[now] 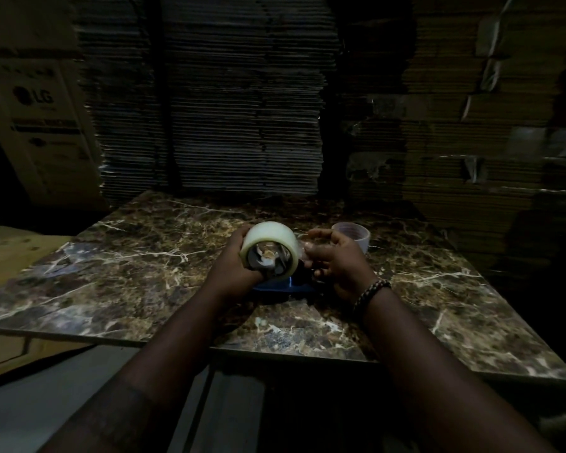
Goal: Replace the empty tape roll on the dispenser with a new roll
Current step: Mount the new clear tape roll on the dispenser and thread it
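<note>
— Two bare forearms reach in from the near edge, over the near rim of the brown marble-patterned tabletop [118,308]. What does each hand have?

— Left hand [231,266] is wrapped around the far-left side of a thick, pale, translucent roll of packing tape [270,248], fingers closed on it. Its open core faces the camera, and something shiny shows inside the core; I cannot tell what.

— And the right?

— Right hand [335,256], with a beaded bracelet [371,291] at the wrist, sits just right of the roll. Its fingers are curled, and the fingertips meet a clear strip that seems to come off the roll's right side. Whether they pinch that strip or only touch it, I cannot tell.

— Where is the dispenser?

— A dark blue plastic tape dispenser [291,284] lies on the tabletop directly under and between the two hands, mostly hidden by them. The roll sits above it; whether it is seated on the dispenser is not visible.

— Anything else on the table?

— A thin, nearly bare white tape core [353,235] stands on the far right, just beyond the right hand. Stacked flattened cardboard sheets [229,103] rise behind the table, and a printed cardboard box [43,125] stands at far left.
</note>
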